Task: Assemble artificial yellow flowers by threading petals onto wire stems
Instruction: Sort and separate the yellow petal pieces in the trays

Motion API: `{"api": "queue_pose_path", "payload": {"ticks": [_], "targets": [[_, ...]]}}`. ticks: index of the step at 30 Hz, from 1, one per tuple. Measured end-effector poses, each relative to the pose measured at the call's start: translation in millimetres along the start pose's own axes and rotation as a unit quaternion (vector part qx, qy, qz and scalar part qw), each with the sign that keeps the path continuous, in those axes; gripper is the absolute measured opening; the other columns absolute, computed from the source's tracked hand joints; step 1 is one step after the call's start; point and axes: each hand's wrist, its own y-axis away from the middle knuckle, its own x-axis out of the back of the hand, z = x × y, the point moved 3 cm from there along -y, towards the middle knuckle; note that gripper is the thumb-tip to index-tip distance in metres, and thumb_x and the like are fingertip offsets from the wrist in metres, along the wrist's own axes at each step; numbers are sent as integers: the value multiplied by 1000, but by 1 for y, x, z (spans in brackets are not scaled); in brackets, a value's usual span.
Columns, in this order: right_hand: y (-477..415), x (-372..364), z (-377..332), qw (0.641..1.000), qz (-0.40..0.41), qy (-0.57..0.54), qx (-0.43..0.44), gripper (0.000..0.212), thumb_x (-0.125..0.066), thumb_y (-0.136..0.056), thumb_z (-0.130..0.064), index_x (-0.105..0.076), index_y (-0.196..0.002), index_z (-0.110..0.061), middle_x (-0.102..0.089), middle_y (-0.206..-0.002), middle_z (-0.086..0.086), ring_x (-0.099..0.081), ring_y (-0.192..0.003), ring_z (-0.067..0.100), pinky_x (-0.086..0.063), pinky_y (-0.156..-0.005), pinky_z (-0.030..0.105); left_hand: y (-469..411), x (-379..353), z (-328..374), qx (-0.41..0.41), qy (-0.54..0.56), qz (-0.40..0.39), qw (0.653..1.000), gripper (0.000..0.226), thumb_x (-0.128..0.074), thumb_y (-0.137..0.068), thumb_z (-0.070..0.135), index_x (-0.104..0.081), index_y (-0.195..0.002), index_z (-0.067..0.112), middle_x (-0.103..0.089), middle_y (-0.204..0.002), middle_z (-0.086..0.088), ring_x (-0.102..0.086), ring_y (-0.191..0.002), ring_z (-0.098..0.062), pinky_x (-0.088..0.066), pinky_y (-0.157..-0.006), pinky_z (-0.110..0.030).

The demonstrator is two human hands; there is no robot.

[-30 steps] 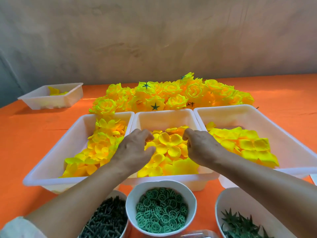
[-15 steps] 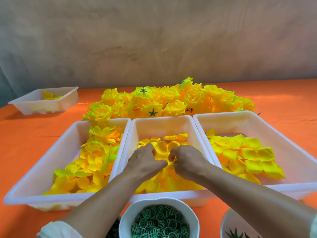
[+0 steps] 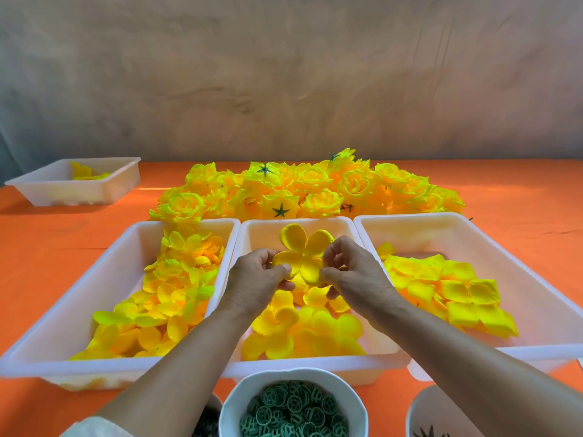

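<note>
Left hand [image 3: 257,275] and right hand [image 3: 350,272] pinch one petal piece [image 3: 303,253] with curled fingers, above the middle tray [image 3: 246,234]. Threading judged not yet begun. Finished flowers [image 3: 315,187] heaped behind: many done, loose stock remains.

You've got four white rectangular plastic trays [image 3: 104,279] out, two white round bowls [image 3: 293,373] plainly showing, one yellow flower-shaped fabric petal piece [image 3: 303,258] lifted.
</note>
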Motion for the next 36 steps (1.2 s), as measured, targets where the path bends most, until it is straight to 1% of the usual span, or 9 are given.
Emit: {"api": "queue_pose_path", "payload": {"ticks": [5,10,13,19,23,26,29,32,36], "targets": [[-3,-3,6,999,3,3,-33,23,-66,-84,-20,-50,-99,-27,-68,-85,2,-68,-63,21,-49,-52,26,2,1,3,-39,-21,3,999,7,-66,-90,16,-67,-89,23,-73,-74,2,-72,-63,-13,-58,-73,-36],[-3,0,3,994,24,-98,-42,38,-68,-84,-12,-47,-114,-20,-71,-84,5,-70,-63,14,-48,-46,23,3,2,6,-69,10,25,997,12,-66,-90,13,-65,-87,24,-71,-67,10,-71,-61,-12,-52,-63,-29],[-2,0,2,986,4,-157,-62,25,-68,-87,-11,-55,-109,-11,-71,-84,10,-68,-61,13,-46,-45,22,1,3,7,-68,72,19,995,13,-65,-91,8,-65,-91,21,-73,-73,8,-71,-63,-15,-55,-68,-34],[-2,2,1,995,6,-101,-16,8,-59,-91,-9,-62,-84,-13,-61,-66,6,-54,-51,13,-40,-45,24,-2,1,5,-15,132,-27,991,4,-67,-87,9,-65,-90,8,-72,-74,-5,-71,-63,-19,-53,-56,-21],[-4,7,2,992,58,-108,1,15,-58,-92,-10,-57,-79,-17,-56,-64,6,-47,-48,13,-36,-44,21,-1,-4,5,31,114,-93,989,35,-66,-66,24,-62,-99,13,-72,-82,-2,-71,-75,-20,-54,-62,-23],[-4,12,2,982,103,-157,-3,12,-54,-93,-8,-55,-82,-13,-56,-66,7,-48,-47,11,-34,-43,24,2,-13,1,15,-93,-119,988,38,-59,-56,29,-59,-93,21,-65,-95,0,-63,-89,-22,-50,-75,-33],[-4,13,2,978,107,-179,-9,11,-53,-93,-7,-55,-83,-12,-59,-67,8,-49,-47,10,-34,-41,23,9,-26,-11,-35,-417,-183,889,48,-63,-62,57,-56,-100,29,-58,-110,2,-57,-98,-21,-49,-82,-36],[-4,10,2,982,95,-160,-11,15,-54,-92,-9,-56,-79,-15,-61,-68,6,-51,-47,10,-36,-41,23,10,-32,-19,-46,-494,-220,840,67,-63,-64,75,-55,-111,28,-55,-112,3,-52,-103,-20,-42,-78,-33],[-4,9,2,987,83,-138,-10,12,-56,-91,-11,-58,-80,-13,-63,-69,6,-53,-47,8,-37,-41,22,12,-38,-18,-53,-480,-232,845,57,-72,-67,65,-65,-102,21,-61,-99,1,-56,-95,-21,-45,-72,-32]]}}
